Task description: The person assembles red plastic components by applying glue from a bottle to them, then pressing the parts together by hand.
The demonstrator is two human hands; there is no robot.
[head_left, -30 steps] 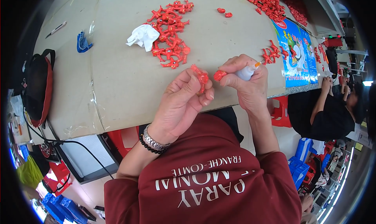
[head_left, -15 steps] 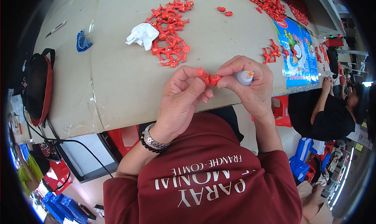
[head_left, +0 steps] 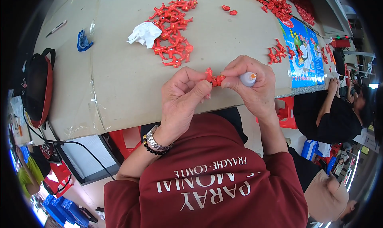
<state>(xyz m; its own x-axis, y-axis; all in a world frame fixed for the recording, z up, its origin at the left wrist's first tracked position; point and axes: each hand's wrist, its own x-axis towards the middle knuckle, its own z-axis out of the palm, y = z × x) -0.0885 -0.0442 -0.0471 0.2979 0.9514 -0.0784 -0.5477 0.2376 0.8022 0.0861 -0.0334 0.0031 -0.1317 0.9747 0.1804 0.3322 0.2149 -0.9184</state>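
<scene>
My left hand [head_left: 184, 95] and my right hand [head_left: 254, 84] meet over the near edge of the cardboard-covered table [head_left: 119, 80]. Between their fingertips they pinch a small red plastic figure [head_left: 214, 78]. My right hand also clasps a small white glue bottle [head_left: 247, 78] against its palm. A pile of several similar red figures [head_left: 174, 27] lies farther back on the table, beside a crumpled white tissue [head_left: 144, 32].
More red figures [head_left: 279, 51] lie to the right by a blue printed sheet [head_left: 304, 52], with another heap [head_left: 277, 2] at the far right. A blue clip [head_left: 82, 41], a black and red bag [head_left: 36, 86] and a person in black [head_left: 335, 110] are nearby.
My two hands have come together: the red pieces held apart a second ago are now pressed together between my fingertips. The hands have shifted slightly to the right.
</scene>
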